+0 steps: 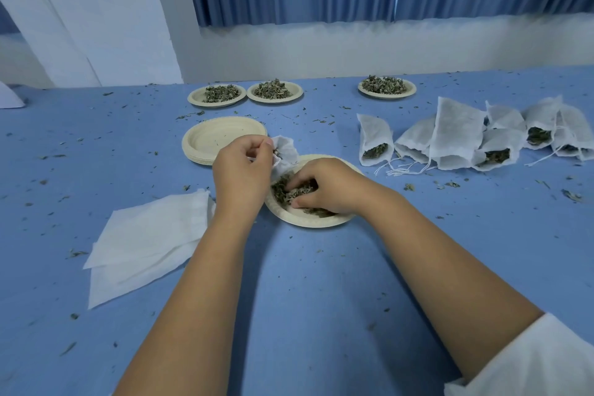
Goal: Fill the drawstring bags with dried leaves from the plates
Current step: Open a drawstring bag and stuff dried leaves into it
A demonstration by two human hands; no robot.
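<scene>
Near the bench's middle, the limp, light drawstring bag [284, 151] is pinched at its mouth hem, judged the best hold, by the left grip [242, 170]. Brittle, easily scattered dried leaves [279, 191] on the plate [308, 222] are clutched in the curled right grip [328, 185]

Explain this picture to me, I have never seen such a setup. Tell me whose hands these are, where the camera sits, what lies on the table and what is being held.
There is no machine here. These are a person's two bare hands, filmed by one camera worn on the head, looking forward and down. The left hand pinches a small white drawstring bag by the near plate. The right hand has its fingers curled into the dried leaves on that plate, apparently gathering some for the bag. Also on the blue table are a stack of empty plates, three far plates heaped with leaves, flat empty bags on the left and filled bags on the right.
</scene>
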